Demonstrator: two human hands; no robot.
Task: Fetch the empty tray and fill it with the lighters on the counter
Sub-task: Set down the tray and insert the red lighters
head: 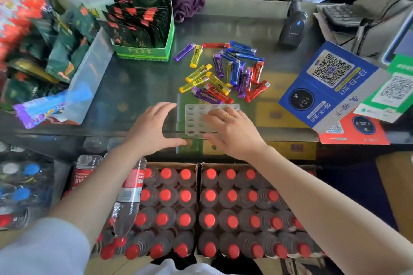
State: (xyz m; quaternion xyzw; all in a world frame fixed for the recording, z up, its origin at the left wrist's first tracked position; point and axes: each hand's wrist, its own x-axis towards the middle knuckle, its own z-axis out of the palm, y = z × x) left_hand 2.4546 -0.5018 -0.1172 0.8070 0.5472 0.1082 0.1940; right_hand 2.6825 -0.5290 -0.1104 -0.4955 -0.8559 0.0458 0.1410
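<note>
Item: clear slotted tray [196,118], near edge of glass counter [134,87], slots unfilled. Right hand [232,131] flat on it, fingers spread; left hand [152,127] open wide, just left, apart. Lighters [223,71] heaped just beyond. Advice: steady tray, seat lighters upright singly. Below: crated red-capped bottles [201,212].
</note>
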